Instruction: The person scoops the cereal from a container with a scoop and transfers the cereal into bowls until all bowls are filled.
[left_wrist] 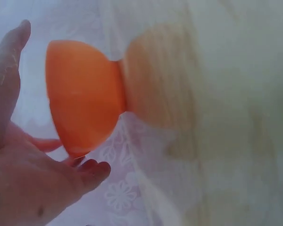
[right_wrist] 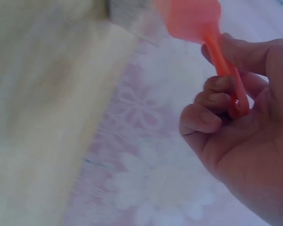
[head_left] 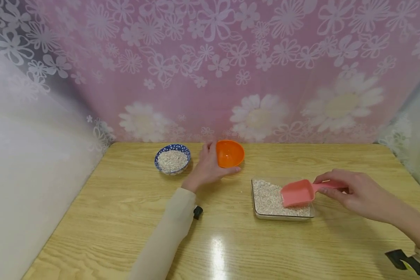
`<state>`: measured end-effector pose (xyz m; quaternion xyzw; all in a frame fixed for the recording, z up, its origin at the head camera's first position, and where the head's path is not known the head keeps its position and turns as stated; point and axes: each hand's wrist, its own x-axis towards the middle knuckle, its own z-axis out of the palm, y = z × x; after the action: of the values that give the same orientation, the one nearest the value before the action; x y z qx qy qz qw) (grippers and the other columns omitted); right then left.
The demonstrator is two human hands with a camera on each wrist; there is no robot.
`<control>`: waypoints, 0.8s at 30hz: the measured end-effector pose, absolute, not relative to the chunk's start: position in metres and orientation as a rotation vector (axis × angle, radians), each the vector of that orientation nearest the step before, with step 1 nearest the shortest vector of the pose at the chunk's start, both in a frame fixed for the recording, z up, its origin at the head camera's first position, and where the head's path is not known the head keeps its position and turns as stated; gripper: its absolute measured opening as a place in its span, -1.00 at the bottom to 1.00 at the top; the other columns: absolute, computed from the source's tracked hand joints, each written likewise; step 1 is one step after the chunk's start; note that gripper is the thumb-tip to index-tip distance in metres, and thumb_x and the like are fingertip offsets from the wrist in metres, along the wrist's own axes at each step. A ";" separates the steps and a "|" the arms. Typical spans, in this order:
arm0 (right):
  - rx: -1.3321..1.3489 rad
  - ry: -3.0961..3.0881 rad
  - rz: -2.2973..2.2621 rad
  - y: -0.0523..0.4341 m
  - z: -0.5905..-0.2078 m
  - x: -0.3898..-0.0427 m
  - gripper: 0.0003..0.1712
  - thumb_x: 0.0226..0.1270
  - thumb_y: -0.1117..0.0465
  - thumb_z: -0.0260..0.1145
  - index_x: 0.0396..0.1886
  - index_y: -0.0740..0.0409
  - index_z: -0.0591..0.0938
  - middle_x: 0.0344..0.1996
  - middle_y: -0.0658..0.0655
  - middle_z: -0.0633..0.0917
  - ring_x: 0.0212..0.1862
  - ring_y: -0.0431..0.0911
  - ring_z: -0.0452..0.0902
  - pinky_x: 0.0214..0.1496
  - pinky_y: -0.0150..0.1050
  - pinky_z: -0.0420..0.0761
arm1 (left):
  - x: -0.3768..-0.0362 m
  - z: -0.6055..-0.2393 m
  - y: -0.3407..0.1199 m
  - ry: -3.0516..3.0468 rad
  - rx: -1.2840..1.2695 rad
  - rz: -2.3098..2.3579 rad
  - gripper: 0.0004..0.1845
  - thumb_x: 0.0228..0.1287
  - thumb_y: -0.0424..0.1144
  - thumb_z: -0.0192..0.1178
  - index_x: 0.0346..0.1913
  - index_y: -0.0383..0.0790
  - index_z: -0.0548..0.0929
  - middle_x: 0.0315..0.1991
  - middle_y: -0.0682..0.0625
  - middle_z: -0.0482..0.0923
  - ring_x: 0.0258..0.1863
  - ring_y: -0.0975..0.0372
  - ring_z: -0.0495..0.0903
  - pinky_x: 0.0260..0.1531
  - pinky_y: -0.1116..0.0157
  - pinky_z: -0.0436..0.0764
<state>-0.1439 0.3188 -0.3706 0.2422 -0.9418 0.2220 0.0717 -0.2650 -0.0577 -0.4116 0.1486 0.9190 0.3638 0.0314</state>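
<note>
My left hand (head_left: pixel 210 164) is spread at the left side of an orange bowl (head_left: pixel 231 153), the thumb along its near side. In the left wrist view the thumb stands apart from the bowl, while the other fingers lie close to its rim; whether they touch it I cannot tell. My right hand (head_left: pixel 358 190) grips the handle of a pink scoop (head_left: pixel 299 193), fingers curled round it in the right wrist view. The scoop's front edge sits at the flakes (head_left: pixel 268 198) inside a clear rectangular container (head_left: pixel 283 217).
Left of the orange bowl stands a blue-and-white bowl (head_left: pixel 188 162) filled with similar flakes. All of this rests on a wooden table (head_left: pixel 108 221). A pink flowered curtain (head_left: pixel 196 85) hangs along the table's back edge.
</note>
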 end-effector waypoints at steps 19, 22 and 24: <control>0.889 -2.957 0.239 0.302 -0.322 -0.152 -0.80 0.25 0.20 0.51 -0.16 -0.12 0.72 -0.42 -0.26 0.52 -0.46 -0.49 0.30 -0.45 -0.40 0.39 | -0.278 -0.418 -0.054 2.795 0.345 1.025 0.41 0.00 0.29 0.51 0.66 -0.24 -0.19 0.52 -0.32 0.13 0.45 -0.18 0.28 0.31 -0.19 0.49; 0.886 -2.976 0.249 0.299 -0.322 -0.154 -0.81 0.26 0.20 0.50 -0.15 -0.09 0.73 -0.42 -0.23 0.53 -0.46 -0.48 0.28 -0.45 -0.39 0.37 | -0.279 -0.417 -0.053 2.787 0.350 1.039 0.39 0.00 0.27 0.52 0.66 -0.23 -0.17 0.51 -0.30 0.15 0.43 -0.17 0.31 0.30 -0.19 0.51; 0.886 -2.978 0.261 0.298 -0.324 -0.154 -0.82 0.27 0.20 0.50 -0.15 -0.07 0.73 -0.42 -0.23 0.53 -0.46 -0.48 0.28 -0.45 -0.39 0.37 | -0.280 -0.417 -0.053 2.780 0.356 1.056 0.37 -0.01 0.25 0.52 0.65 -0.23 -0.15 0.49 -0.28 0.18 0.41 -0.16 0.33 0.28 -0.18 0.53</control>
<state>-0.1539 0.2978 -0.3241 0.2842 -0.9550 0.0837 0.0118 -0.2796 -0.0532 -0.4168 0.1185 0.9257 0.3517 0.0730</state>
